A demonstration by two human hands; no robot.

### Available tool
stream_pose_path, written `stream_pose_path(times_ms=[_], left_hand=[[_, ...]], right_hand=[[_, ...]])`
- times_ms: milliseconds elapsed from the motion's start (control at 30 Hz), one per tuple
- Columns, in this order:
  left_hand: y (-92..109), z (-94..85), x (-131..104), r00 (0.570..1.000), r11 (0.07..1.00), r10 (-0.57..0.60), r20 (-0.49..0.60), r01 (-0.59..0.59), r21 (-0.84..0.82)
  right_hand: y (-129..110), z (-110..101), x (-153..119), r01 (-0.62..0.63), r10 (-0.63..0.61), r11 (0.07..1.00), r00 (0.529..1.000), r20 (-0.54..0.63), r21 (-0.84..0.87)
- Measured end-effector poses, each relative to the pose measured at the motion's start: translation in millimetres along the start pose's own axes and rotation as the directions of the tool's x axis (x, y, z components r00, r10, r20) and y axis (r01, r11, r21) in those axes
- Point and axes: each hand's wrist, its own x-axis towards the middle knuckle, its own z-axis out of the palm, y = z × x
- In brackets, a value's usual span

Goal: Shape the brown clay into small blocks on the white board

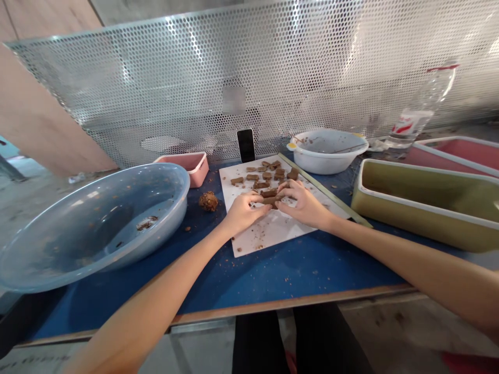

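On the white board [273, 228] at the middle of the blue bench [273, 275], the left hand [244, 210] and the right hand [306, 205] are closing together on a brown strip [272, 200], fingers pinching its two ends. Cut brown pieces [263, 179] are lying just beyond the strip on the far part of the board, so a sideways push is likely to scatter them or crumble the soft strip. Loose crumbs are spreading across the near board, and the ruler [323, 189] at the right edge is sitting close enough to be knocked.
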Motion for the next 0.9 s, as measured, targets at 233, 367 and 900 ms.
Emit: stream_pose_path(times_ms=[233,367,900], left_hand=[[2,6.3,-3,0.999,0.995,-0.033,-0.016,0.031,-0.099],[4,9.7,-5,0.999,0.997,-0.027,-0.045,0.024,-0.073],[13,13.1,-8,0.998,0.998,-0.033,-0.062,0.03,-0.048]], right_hand=[[-3,4,-1,0.018,-0.018,0.999,1.0,-0.013,-0.029],[-7,4,-2,0.006,-0.01,0.996,0.999,-0.04,-0.089],[-15,3,-3,-0.015,0.011,0.995,0.999,-0.041,-0.095]])
